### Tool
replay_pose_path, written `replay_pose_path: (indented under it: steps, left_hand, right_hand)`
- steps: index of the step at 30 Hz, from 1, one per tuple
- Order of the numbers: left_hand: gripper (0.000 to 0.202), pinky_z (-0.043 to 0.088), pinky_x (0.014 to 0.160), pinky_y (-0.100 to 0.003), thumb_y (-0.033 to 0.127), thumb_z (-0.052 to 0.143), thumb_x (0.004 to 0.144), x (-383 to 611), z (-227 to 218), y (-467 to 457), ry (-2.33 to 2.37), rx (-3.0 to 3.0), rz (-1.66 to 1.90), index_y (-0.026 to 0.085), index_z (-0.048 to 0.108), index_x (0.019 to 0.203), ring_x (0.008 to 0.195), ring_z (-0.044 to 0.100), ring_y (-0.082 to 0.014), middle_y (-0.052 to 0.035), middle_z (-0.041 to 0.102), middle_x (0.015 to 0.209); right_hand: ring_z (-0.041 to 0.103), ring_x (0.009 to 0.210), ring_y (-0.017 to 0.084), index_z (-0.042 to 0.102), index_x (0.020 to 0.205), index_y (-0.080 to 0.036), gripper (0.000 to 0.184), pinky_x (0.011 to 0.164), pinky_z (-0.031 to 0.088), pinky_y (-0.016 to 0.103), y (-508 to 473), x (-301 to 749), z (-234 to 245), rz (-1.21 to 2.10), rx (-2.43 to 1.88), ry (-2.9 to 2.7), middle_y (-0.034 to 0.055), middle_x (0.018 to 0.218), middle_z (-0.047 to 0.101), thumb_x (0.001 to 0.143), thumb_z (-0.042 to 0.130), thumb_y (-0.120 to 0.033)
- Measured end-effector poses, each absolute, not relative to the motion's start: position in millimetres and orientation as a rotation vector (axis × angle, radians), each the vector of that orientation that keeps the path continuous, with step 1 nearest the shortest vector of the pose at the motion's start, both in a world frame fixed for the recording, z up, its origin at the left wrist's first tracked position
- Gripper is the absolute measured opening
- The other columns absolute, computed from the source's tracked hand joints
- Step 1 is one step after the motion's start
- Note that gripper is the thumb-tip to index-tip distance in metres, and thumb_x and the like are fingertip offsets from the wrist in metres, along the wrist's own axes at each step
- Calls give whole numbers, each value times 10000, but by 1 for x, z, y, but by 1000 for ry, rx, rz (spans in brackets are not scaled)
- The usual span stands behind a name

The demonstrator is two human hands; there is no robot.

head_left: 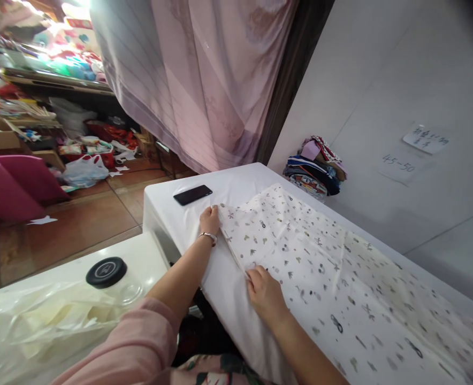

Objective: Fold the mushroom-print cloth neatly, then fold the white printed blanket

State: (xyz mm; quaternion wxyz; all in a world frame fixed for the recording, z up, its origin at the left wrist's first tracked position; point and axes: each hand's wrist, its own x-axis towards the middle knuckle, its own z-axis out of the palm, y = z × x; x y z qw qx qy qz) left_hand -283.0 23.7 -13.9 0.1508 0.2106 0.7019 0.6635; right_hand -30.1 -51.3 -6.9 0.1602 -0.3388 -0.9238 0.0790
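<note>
A cream fabric with small dark prints lies spread on a white-covered table. My left hand, with a bracelet at the wrist, is closed on the fabric's far corner edge. My right hand pinches the near edge of the same fabric, fingers curled. The cloth's edge runs straight between both hands.
A black phone lies on the table beyond my left hand. A stack of folded clothes sits against the wall. A jar with a black lid and a plastic bag rest at the left. A pink curtain hangs behind.
</note>
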Motion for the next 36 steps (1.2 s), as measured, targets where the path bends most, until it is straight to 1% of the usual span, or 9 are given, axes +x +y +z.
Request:
replay_pose_path:
  steps: [3,6,11,17,20,25,30,33,36]
  left_hand:
    - [314,263,490,-239,400,446,766,-284,-15,24,2083,664,1878,178,441,544,500,348,-102,45,379,477]
    - [310,265,496,-241,380,440,776,-286,-15,26,2141,715,1843,180,431,540,502,355,-104,42,387,475]
    - [309,244,499,-248,347,434,794,-287,-13,29,2228,770,1767,178,413,535,505,341,-103,41,373,474]
    - [316,222,499,-254,315,433,809,-288,-11,34,2317,819,1699,173,391,530,506,305,-92,48,339,478]
    - [334,207,485,-255,333,430,819,-288,-12,35,2352,814,1690,173,376,530,495,276,-86,55,305,473]
    - [352,188,483,-249,332,424,841,-288,-13,36,2398,854,1655,164,367,537,514,251,-68,63,274,487]
    - [365,168,493,-241,298,418,859,-285,-6,33,2419,898,1621,148,359,531,537,246,-54,65,258,494]
    - [378,149,494,-243,268,426,855,-283,-2,32,2426,921,1619,147,326,512,537,236,-52,63,245,485]
    - [377,138,492,-241,246,420,854,-284,-2,33,2411,945,1640,145,315,506,540,233,-50,62,245,490]
  right_hand:
    - [503,828,191,523,914,-202,143,687,430,297,-56,-24,-7,193,-927,-2634,45,891,522,801,478,-127]
    - [492,829,197,528,941,-186,189,699,435,312,-62,-10,-6,141,-903,-2643,62,895,522,806,438,-89]
    - [492,811,191,512,1090,-167,298,692,432,322,-77,29,-9,86,-844,-2640,78,913,544,844,372,-75]
    - [505,867,205,509,1140,-146,304,726,437,344,-106,78,-13,59,-965,-2550,106,965,562,869,375,-117]
    - [503,889,211,521,1120,-143,276,749,446,359,-119,95,-12,107,-1083,-2515,113,983,559,876,393,-158]
    - [503,892,199,541,1077,-176,232,771,453,348,-129,114,-5,255,-1241,-2399,94,979,555,887,411,-207]
    - [500,871,189,576,991,-187,205,757,446,325,-131,123,4,295,-1377,-2416,77,937,556,884,402,-185]
    - [492,837,184,583,938,-181,183,736,433,311,-132,124,10,265,-1419,-2496,70,901,555,867,416,-160]
    - [484,830,179,589,913,-178,210,730,415,292,-132,126,11,211,-1434,-2553,66,892,557,851,400,-109]
